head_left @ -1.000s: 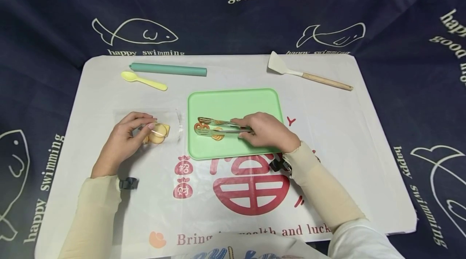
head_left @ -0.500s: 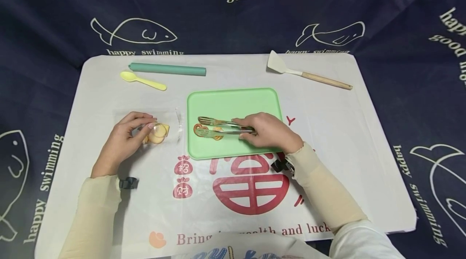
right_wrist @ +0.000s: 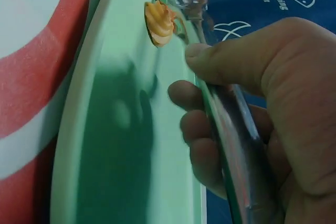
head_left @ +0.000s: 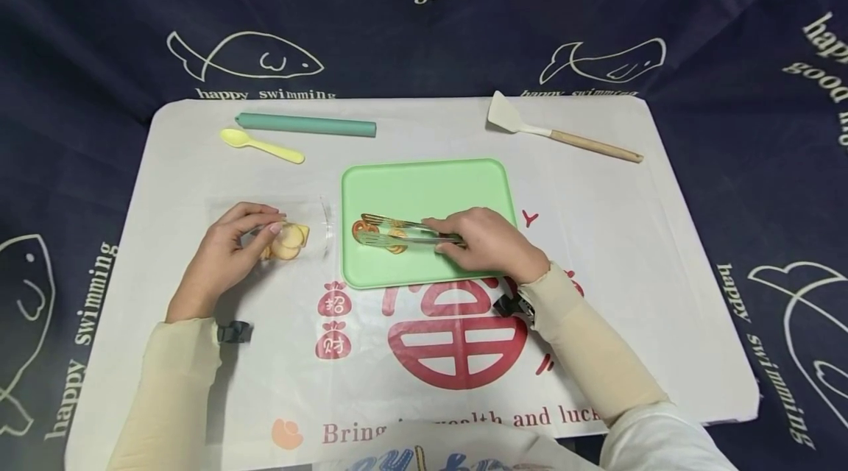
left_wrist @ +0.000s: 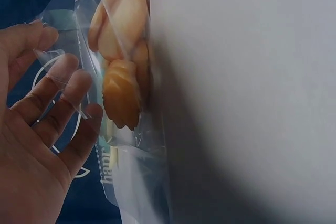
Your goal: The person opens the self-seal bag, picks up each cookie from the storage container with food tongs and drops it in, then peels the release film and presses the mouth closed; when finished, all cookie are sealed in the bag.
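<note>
The right hand (head_left: 490, 239) grips shiny, slotted metal tongs (head_left: 419, 240), a swirled golden cookie (right_wrist: 159, 23) beyond its fingertips; left hand (head_left: 228, 246) fingers pinch a clear bag (head_left: 316, 227).

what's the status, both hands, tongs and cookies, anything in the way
Right hand grips tongs, tips spread at cookies on green tray; contact unclear. Left hand holds clear bag, more cookies inside. No obstruction seen around tongs.

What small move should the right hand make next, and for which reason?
Perhaps the right hand should gently squeeze the metal tongs: their two arms stand apart, and their slotted ends are near the biscuits on the green tray.
</note>
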Demonstrator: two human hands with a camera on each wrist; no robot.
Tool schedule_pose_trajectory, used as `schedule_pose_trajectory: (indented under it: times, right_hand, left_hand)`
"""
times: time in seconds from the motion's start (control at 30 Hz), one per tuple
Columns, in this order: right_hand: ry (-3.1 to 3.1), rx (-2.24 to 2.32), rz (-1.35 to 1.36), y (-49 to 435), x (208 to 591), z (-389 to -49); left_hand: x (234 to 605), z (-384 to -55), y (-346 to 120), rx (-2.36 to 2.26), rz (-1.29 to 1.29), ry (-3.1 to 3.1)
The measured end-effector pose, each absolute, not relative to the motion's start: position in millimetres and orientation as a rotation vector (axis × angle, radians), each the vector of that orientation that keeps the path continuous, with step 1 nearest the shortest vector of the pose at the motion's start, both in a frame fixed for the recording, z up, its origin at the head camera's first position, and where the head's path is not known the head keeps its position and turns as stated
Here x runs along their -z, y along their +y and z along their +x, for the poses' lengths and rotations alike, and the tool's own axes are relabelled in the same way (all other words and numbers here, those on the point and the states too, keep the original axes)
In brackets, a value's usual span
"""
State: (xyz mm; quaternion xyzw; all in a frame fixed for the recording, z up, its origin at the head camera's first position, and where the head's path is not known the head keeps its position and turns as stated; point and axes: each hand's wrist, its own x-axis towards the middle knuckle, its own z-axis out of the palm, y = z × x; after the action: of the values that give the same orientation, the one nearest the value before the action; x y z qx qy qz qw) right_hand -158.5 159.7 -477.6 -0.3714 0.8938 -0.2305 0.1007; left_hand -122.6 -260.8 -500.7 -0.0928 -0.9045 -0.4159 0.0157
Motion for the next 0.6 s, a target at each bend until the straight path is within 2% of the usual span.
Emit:
schedule_pose_trajectory:
  times: [0.6]
  right_hand:
    - [2.652, 0.728, -1.055, 176, 464, -156]
  left_hand:
    - [498, -122, -259, 1.289, -0.278, -2.830]
